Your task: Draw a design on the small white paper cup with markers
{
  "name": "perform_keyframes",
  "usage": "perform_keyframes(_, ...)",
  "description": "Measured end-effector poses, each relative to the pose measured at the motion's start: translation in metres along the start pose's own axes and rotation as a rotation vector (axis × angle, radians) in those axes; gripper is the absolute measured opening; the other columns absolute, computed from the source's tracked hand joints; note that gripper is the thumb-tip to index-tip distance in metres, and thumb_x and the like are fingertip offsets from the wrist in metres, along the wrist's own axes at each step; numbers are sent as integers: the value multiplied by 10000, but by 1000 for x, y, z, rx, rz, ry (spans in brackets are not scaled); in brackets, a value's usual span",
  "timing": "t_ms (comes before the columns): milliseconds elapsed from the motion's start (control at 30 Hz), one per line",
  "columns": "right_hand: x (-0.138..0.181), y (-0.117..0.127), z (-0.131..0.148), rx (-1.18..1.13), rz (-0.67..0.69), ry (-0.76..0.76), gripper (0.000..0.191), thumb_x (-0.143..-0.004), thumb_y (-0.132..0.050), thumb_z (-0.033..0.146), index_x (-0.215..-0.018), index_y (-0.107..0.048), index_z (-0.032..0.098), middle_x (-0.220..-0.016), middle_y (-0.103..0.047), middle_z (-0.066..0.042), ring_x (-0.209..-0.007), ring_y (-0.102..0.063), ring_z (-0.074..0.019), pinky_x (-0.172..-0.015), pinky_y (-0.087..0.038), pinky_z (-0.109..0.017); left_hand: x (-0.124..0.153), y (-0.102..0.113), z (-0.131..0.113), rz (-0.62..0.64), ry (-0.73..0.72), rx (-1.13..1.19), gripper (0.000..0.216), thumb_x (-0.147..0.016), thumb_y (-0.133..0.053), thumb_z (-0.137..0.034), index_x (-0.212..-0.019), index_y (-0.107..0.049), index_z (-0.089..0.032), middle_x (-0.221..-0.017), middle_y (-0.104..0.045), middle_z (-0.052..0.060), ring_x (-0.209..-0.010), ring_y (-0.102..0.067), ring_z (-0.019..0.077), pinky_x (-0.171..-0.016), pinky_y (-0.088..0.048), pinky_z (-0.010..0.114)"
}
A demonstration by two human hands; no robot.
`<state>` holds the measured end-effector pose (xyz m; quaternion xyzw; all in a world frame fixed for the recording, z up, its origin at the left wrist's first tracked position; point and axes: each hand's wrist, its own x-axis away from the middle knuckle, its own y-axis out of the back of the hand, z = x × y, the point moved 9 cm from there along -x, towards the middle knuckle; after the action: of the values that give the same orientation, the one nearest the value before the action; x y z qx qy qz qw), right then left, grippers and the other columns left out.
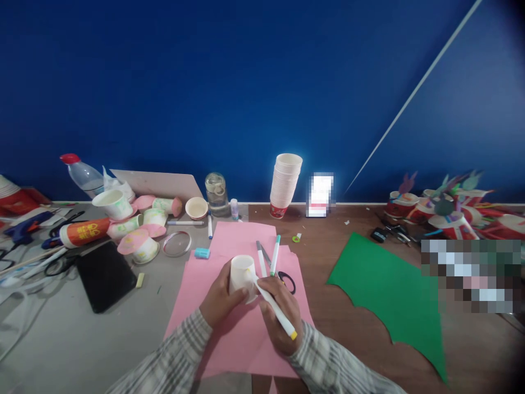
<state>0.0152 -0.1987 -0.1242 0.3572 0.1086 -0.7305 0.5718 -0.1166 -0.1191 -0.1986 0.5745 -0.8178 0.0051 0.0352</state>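
Observation:
My left hand (pixel 218 298) grips a small white paper cup (pixel 243 275), tilted on its side above a pink paper sheet (pixel 229 334). My right hand (pixel 279 314) holds a white marker (pixel 275 307) with a yellow end cap, its tip touching the cup's side. Two more markers (pixel 268 256), one with a green cap, lie on the pink sheet just beyond the cup. Black-handled scissors (pixel 287 280) lie partly hidden behind my right hand.
A stack of paper cups (pixel 284 185) stands by the blue wall. Decorated cups (pixel 139 221), a water bottle (pixel 84 174), a glass jar (pixel 215 192) and a black tablet (pixel 105 275) crowd the left. A green sheet (pixel 389 295) lies right, with more decorated cups (pixel 447 210) behind.

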Motion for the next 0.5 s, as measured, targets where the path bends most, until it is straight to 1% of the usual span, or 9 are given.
perform_keyframes(133, 1, 1, -6, -32, -12, -44, 278, -782, -509, 171, -1042, -581, 237, -883, -665, -43, -794, -642, -202, -701, -552, -334, 0, 0, -4, 7, -29, 56, 605, -549, -695, -364, -1094, -465, -242, -931, -621, 20, -844, -561, 244, -731, -477, 355)
perform_keyframes(367, 3, -1, -21, -67, 3, -154, 248, -788, -506, 188, -1020, -579, 238, -859, -652, -29, -748, -628, -190, -676, -541, -322, -1, 3, -4, -11, -36, 12, 599, -544, -682, -373, -1090, -473, -246, -971, -623, 36, -879, -557, 262, -747, -466, 380)
perform_keyframes(433, 3, -2, -23, -75, 6, -166, 241, -793, -503, 199, -1019, -576, 237, -851, -650, -26, -737, -625, -187, -670, -539, -318, -1, 4, -5, -19, -31, 12, 612, -536, -682, -372, -1094, -469, -243, -974, -620, 39, -872, -553, 261, -735, -465, 379)
perform_keyframes(500, 3, -3, -24, -84, 10, -172, 240, -797, -499, 211, -1023, -574, 235, -849, -646, -25, -729, -623, -184, -667, -537, -314, -1, 3, -2, -7, 4, 19, 623, -533, -680, -374, -1102, -459, -248, -972, -615, 37, -865, -548, 258, -725, -462, 375)
